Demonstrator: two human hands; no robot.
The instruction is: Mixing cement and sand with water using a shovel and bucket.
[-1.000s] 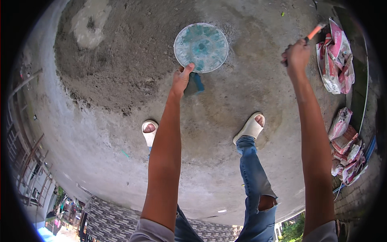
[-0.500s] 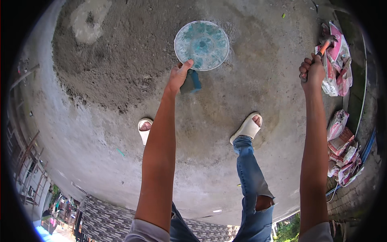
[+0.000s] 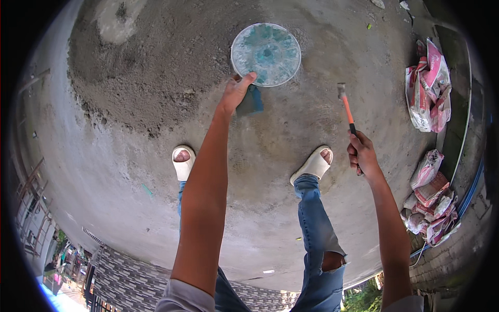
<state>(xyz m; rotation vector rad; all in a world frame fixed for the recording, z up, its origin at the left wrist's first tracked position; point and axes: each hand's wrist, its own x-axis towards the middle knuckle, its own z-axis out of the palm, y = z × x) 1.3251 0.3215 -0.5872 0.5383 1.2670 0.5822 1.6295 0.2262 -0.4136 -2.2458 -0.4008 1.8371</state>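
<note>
My left hand [image 3: 238, 91] grips the near edge of a round white disc with blue-green patches [image 3: 266, 54], its thumb on top. The disc has a pale rim and looks like the lid or base of a bucket; I cannot tell which. Just below it, beside my fingers, shows a small blue-green piece [image 3: 253, 100]. To the right, my right hand [image 3: 363, 153] is closed round the black grip of a hammer [image 3: 347, 106] with an orange shaft. The hammer's head points away from me, apart from the disc.
Rough grey mortar [image 3: 150, 73] spreads over the concrete floor [image 3: 265, 171] at the far left. Crumpled red-and-white sacks [image 3: 429, 88] lie along the right edge, with more sacks [image 3: 431, 200] nearer me. My feet in pale sandals [image 3: 314, 165] stand apart, short of the disc.
My right hand has swung the hammer leftward and nearer, away from the sacks. My left hand still grips the disc, which sits slightly farther up and right in view.
</note>
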